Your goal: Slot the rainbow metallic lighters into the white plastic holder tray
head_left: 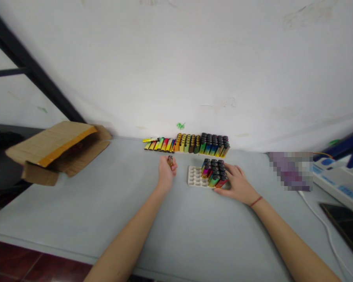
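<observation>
My left hand (166,172) is closed around a lighter (170,160), whose metal end sticks up out of the fist, just left of a white tray (195,177) with round holes. Colourful lighters with black tops (214,172) stand upright in the tray's right part; the holes on its left are bare. My right hand (238,184) grips the tray's right side, thumb at the front corner and fingers behind the lighters. Farther back, against the wall, more upright lighters (214,145) stand in rows. Left of these, shiny loose lighters (161,144) lie side by side on the table.
An open cardboard box (61,145) lies on the left of the grey table (111,219). At the right are a pixelated purple item (291,172), a white power strip (338,182), a dark phone (345,223) and a white cable (326,227). A white wall (164,70) closes off the back.
</observation>
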`<state>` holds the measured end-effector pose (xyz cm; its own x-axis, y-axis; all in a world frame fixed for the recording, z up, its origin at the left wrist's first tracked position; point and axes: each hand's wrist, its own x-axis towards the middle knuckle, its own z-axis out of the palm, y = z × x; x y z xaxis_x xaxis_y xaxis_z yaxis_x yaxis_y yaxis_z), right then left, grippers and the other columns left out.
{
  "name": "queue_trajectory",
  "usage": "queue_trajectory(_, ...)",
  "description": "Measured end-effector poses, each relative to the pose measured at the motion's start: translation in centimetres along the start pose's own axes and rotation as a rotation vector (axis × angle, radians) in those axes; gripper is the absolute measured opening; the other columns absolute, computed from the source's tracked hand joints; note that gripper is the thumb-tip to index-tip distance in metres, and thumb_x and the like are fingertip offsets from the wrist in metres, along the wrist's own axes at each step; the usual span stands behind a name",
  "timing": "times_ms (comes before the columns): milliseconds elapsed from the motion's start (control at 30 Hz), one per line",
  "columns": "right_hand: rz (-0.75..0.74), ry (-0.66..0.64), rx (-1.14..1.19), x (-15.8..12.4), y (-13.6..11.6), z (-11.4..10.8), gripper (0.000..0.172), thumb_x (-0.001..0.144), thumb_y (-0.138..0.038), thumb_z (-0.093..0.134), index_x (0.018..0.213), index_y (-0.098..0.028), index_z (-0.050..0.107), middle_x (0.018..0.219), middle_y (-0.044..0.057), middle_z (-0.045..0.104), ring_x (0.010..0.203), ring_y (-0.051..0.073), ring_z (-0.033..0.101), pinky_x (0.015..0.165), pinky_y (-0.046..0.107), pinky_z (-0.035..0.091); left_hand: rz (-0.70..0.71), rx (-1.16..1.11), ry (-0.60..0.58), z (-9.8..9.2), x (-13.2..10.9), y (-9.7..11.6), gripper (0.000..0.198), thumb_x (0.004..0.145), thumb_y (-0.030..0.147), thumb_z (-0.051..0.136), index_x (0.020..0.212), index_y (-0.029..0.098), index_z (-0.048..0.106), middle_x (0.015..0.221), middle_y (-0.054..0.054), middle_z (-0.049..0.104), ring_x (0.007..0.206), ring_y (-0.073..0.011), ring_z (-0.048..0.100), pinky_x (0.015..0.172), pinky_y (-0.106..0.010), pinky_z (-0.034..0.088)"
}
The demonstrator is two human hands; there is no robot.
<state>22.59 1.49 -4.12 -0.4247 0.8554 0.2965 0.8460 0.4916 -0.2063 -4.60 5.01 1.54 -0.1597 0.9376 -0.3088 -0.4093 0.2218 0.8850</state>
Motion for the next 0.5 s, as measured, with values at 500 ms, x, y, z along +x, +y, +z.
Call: queue_trajectory(500, -0.002, -0.001, -0.006, 0.1, 0.0, 0.0, 0.082, 0.080, -0.074, 0.054, 0.134, -0.013, 0.055, 0.135, 0.023, 0.054, 0.124, 0.037, 0.050, 0.109, 0.059, 0.032, 0.467, 0.385, -0.350, 0.2, -1.5, -2.6, 0.032, 0.093, 0.050, 0.048, 0.105, 0.021, 0.052, 0.076, 0.002, 0.058, 0.054, -0.0098, 0.052, 0.051, -0.022, 0.045)
